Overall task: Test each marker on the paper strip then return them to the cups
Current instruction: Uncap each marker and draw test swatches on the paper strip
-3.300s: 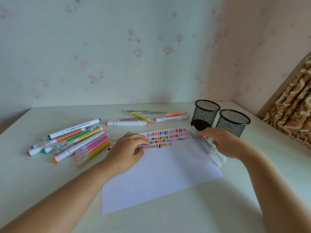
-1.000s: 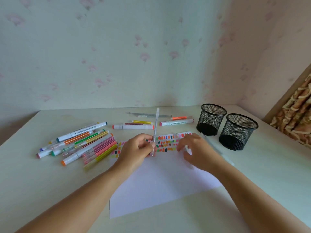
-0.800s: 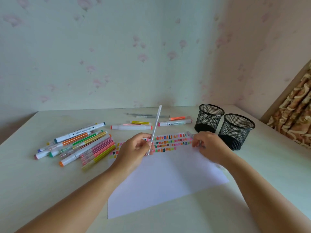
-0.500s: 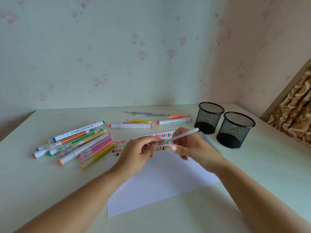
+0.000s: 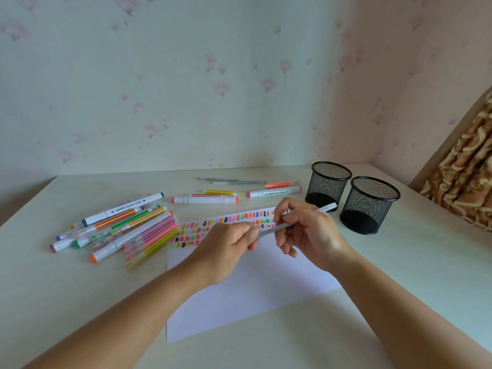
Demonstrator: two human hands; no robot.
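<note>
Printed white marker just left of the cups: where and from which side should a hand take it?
Mid-barrel, from above. The printed white marker lies flat and crosswise on the table, with bare table in front and between it and the orange pen behind, so thumb and finger can close on its long sides. The mesh cup near its right end would crowd an end-on grip.

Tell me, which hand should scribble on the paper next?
Probably right. The right hand grips the white marker by its barrel over the paper; the left hand only pinches its end.
</note>
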